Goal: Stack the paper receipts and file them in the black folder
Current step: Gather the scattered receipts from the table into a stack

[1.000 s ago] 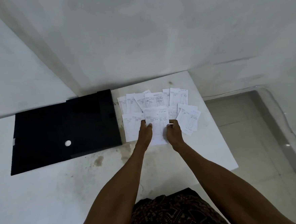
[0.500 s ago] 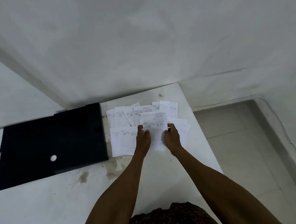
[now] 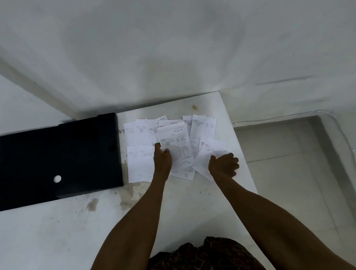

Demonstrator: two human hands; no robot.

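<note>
Several white paper receipts (image 3: 140,137) lie spread out on the far right part of the white table (image 3: 53,238). My left hand (image 3: 162,160) grips one printed receipt (image 3: 178,149) by its left edge, lifted over the others. My right hand (image 3: 223,166) rests on a receipt (image 3: 211,151) at the right side of the spread, fingers curled on the paper. The black folder (image 3: 54,158) lies closed and flat to the left of the receipts, with a white round spot (image 3: 57,179) on its cover.
The table's right edge (image 3: 242,151) runs just beside my right hand, with a tiled floor (image 3: 291,169) below. A white wall (image 3: 167,51) rises behind the table. Brown stains (image 3: 126,195) mark the tabletop in front of the folder.
My right hand has let go of the held receipt and moved right onto another receipt. My left hand alone keeps the printed receipt.
</note>
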